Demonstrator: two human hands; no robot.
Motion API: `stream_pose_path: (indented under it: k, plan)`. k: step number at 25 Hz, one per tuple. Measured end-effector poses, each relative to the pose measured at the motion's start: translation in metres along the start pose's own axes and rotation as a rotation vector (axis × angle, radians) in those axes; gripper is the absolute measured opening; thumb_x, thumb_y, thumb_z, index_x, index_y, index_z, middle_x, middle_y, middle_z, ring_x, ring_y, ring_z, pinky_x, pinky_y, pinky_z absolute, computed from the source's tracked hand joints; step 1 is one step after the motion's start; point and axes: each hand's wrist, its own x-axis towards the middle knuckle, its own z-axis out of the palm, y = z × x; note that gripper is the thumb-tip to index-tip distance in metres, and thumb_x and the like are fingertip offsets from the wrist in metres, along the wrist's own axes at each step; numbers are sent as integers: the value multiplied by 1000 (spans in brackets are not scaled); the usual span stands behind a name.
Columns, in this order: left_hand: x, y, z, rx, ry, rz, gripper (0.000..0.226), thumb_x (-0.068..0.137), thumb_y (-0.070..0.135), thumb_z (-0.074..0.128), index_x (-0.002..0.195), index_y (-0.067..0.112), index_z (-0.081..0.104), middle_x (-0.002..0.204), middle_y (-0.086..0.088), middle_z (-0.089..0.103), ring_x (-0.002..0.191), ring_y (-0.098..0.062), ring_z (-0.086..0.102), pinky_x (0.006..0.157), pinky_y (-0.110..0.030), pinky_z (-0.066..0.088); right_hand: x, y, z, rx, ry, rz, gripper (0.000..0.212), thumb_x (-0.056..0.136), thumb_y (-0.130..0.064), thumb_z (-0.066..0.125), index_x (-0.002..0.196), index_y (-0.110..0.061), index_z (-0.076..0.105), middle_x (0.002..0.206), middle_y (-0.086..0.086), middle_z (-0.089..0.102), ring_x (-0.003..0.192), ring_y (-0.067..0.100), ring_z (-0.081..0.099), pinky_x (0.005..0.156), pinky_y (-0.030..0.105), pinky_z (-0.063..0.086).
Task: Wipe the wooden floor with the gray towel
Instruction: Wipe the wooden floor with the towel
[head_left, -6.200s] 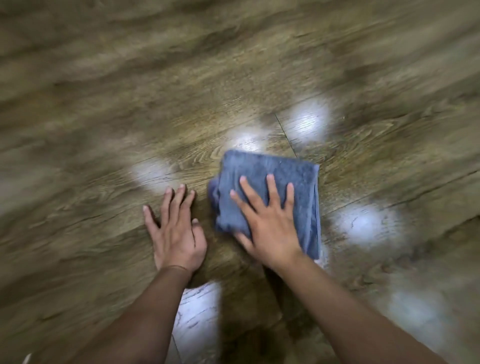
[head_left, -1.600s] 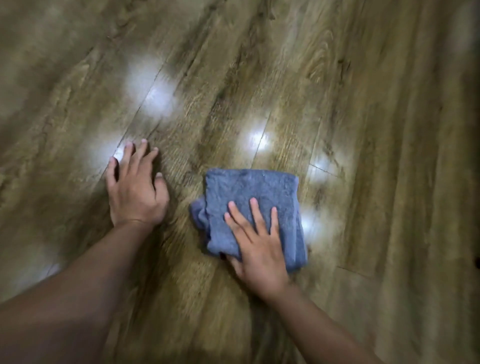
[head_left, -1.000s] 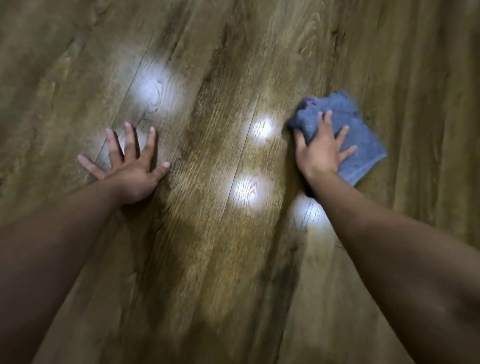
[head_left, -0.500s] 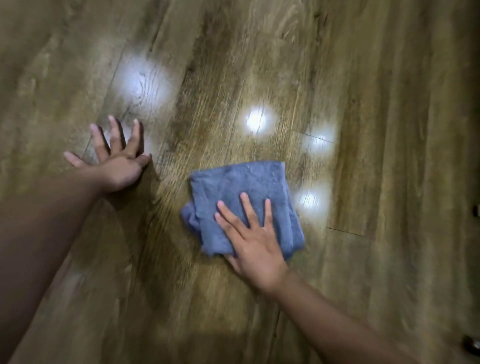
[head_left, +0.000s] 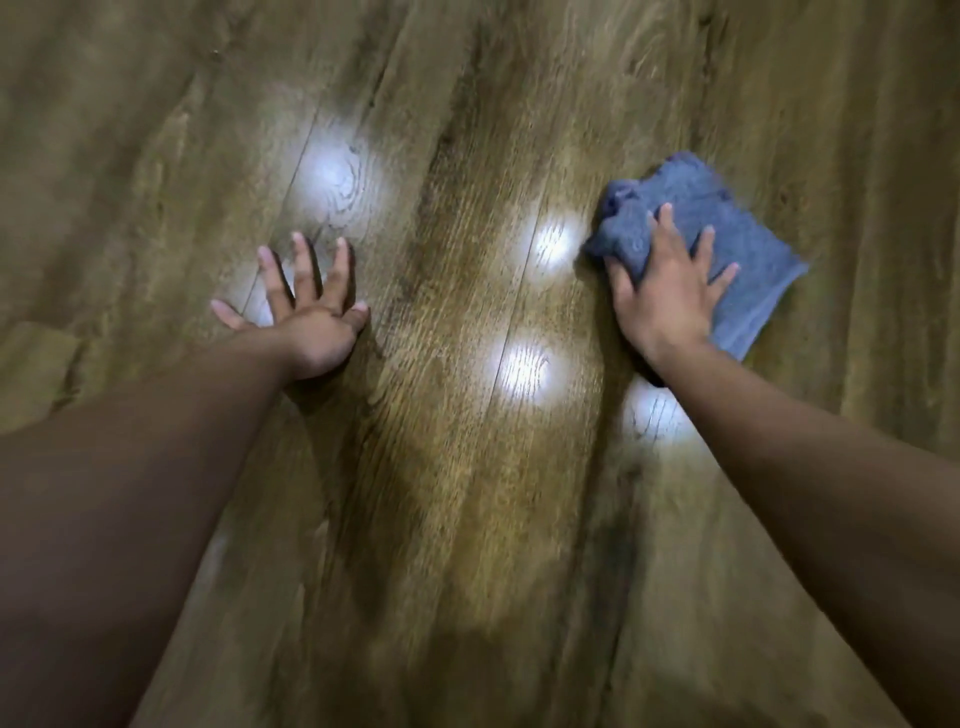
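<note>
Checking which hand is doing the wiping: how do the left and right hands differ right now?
The left hand lies bare on the wooden floor, while the right hand presses on the gray towel. The left hand's fingers are spread wide; the right hand's lie closer together over the cloth. The left hand sits nearer the person, the right hand farther out. Both lie flat, palm down, with straight fingers.

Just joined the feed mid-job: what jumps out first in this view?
The folded gray towel at upper right, pressed to the wooden floor under the spread right hand. The left hand lies flat on bare boards at centre left. Bright light reflections glare off the planks between the arms.
</note>
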Motion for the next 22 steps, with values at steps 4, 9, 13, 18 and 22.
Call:
stream_pose_path:
  k: [4,9,13,18,22]
  plan:
    - [-1,2,-1,-8,-1,-1,64,102,64,20,139,64,-32,156,14,-46,142,-23,-46,98,-81,-19,-3,-105,18,-42,-70,-241,74,96,-50,50,158,-26,19,167,-12,7,153,37,-3,115,71,-6]
    - [-11,12,1,-33,64,-13,64,106,53,25,150,58,-21,159,15,-42,145,-21,-42,101,-79,-20,-115,-111,34,-137,-114,-682,74,90,-45,57,155,-20,32,165,-6,23,153,34,9,116,69,5]
    - [-12,11,2,-47,79,2,66,106,51,27,152,54,-19,160,15,-40,146,-22,-42,100,-79,-22,-169,-10,32,-252,-101,-881,73,83,-40,64,149,-17,43,160,-1,33,149,36,24,113,71,20]
    - [-13,13,-1,-65,44,9,67,106,51,27,152,54,-22,158,14,-44,143,-22,-45,99,-79,-23,-147,59,8,-236,-114,-584,71,83,-41,56,147,-14,44,158,4,38,149,32,25,111,70,23]
    - [-18,16,-7,-82,15,4,67,108,50,25,152,52,-25,156,12,-47,142,-24,-47,101,-79,-23,-96,28,6,-141,-44,-368,64,94,-45,52,150,-20,37,162,-1,31,151,32,18,117,67,12]
